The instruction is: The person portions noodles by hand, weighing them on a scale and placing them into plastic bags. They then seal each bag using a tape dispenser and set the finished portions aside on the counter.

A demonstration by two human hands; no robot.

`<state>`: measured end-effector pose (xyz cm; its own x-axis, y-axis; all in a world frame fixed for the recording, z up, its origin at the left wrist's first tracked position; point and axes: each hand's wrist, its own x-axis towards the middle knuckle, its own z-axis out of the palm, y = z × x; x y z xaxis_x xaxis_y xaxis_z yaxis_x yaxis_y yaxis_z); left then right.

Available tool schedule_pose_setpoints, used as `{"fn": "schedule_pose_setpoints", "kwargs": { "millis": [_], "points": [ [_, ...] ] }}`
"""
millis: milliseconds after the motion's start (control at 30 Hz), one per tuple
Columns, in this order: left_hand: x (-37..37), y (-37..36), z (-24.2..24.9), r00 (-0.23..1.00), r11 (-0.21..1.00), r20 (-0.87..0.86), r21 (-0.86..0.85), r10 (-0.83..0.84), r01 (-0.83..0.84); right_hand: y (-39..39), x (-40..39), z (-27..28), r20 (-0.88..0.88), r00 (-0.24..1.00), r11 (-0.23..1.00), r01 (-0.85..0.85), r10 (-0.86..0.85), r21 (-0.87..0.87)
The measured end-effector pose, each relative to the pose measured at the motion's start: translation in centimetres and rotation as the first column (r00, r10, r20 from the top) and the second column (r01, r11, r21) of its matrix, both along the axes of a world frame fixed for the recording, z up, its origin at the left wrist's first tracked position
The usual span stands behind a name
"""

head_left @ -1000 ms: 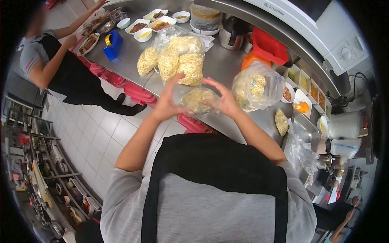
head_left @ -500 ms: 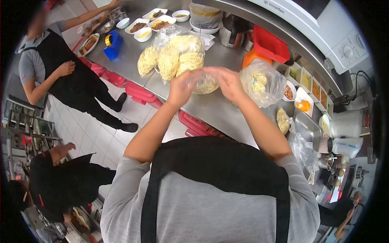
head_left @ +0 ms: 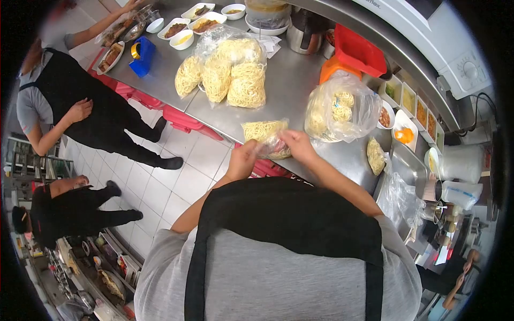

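Small clear plastic bag (head_left: 266,138), crinkled, packed with pale yellow noodles in a loose tangle; it sits at the near edge of the steel counter (head_left: 292,80). Left hand (head_left: 242,159) curled nearly shut, fingers pinching the bag's near left end. Right hand (head_left: 297,145) narrow, fingertips gripping the bag's right side. Both hands touch the film; the bag lies between them.

Farther back, stacked noodle nests (head_left: 225,75), coiled and dry-looking, partly under glossy plastic. To the right, a larger clear bag (head_left: 342,109), puffed and rounded, with a few nests inside. One loose nest (head_left: 374,156) lies near a steel tray (head_left: 407,171).
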<state>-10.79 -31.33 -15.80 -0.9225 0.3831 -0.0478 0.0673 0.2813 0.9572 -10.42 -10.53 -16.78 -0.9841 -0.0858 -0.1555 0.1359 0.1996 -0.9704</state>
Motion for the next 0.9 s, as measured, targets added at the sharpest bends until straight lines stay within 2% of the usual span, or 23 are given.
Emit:
{"fn": "schedule_pose_setpoints", "kwargs": {
  "millis": [100,133,200,233,300,367,400,433,467,500,600,700,733,767,800,833,867,900],
  "points": [
    [-1.3,0.7,1.3,0.969,0.987,0.235,0.119,0.075,-0.105,0.7,-2.2,0.8,0.202,0.979,0.957,0.046,0.013,-0.286],
    [-1.9,1.0,1.7,0.943,0.976,0.321,0.158,0.09,-0.147,0.6,-1.8,1.8,0.066,0.996,0.977,0.065,-0.053,-0.205],
    [-3.1,1.1,1.0,0.932,0.974,0.356,0.177,0.07,-0.141,0.3,0.0,4.0,-0.219,0.965,0.989,0.14,-0.148,-0.052],
    [-3.6,1.0,0.7,0.931,0.972,0.36,0.197,0.053,-0.131,0.4,1.1,5.6,-0.424,0.905,0.99,0.089,-0.035,0.11],
    [-4.4,0.9,0.6,0.911,0.972,0.408,0.186,0.055,-0.141,0.6,3.1,8.0,-0.697,0.666,0.899,0.089,0.266,0.428],
    [-5.1,0.7,0.8,0.869,0.979,0.488,0.122,0.086,-0.166,-0.8,2.8,6.3,-0.609,0.619,0.794,-0.04,0.496,0.606],
    [-5.5,0.4,0.0,0.85,0.971,0.522,0.153,0.076,-0.181,-1.6,2.5,5.4,-0.548,0.588,0.721,-0.089,0.595,0.687],
    [-6.2,-0.1,-1.5,0.83,0.963,0.555,0.186,0.059,-0.193,-2.2,2.3,5.3,-0.516,0.604,0.646,0.003,0.608,0.764],
    [-6.3,0.3,-0.8,0.808,0.954,0.587,0.218,0.041,-0.207,-2.9,2.1,5.2,-0.481,0.623,0.554,0.09,0.617,0.827],
    [-6.2,0.3,0.0,0.775,0.951,0.624,0.167,0.103,-0.261,-3.5,1.8,5.1,-0.447,0.644,0.45,0.173,0.622,0.876],
    [-7.5,-1.3,-1.6,0.696,0.926,0.716,0.221,0.059,-0.305,-4.5,0.2,3.1,-0.396,0.696,0.376,0.192,0.599,0.906],
    [-6.7,-1.1,0.4,0.809,0.882,0.545,0.243,0.221,-0.404,-5.0,-1.7,2.6,-0.314,0.77,0.347,0.129,0.555,0.929],
    [-6.6,-2.0,0.7,0.917,0.933,0.356,0.234,0.178,-0.272,-5.3,-2.6,2.4,-0.284,0.8,0.341,0.107,0.528,0.934],
    [-6.9,-3.0,0.9,0.984,0.97,0.147,0.209,0.097,-0.127,-5.6,-3.7,0.8,-0.313,0.81,0.409,0.1,0.496,0.907],
    [-7.4,-3.6,1.3,0.991,0.997,-0.133,0.071,0.032,-0.023,-5.8,-4.8,-0.5,-0.344,0.823,0.47,0.107,0.453,0.876],
    [-7.0,-3.0,3.6,0.954,0.988,-0.299,-0.138,0.021,-0.065,-5.8,-5.4,0.2,-0.263,0.856,0.474,0.025,0.444,0.88],
    [-7.7,-2.8,3.8,0.832,0.967,-0.53,-0.253,-0.162,0.027,-5.6,-5.8,1.0,-0.181,0.887,0.484,-0.054,0.425,0.873],
    [-7.1,-2.1,5.5,0.811,0.923,-0.502,-0.367,-0.301,0.115,-5.5,-6.3,1.1,-0.156,0.881,0.468,-0.081,0.446,0.88]
  ]
}}
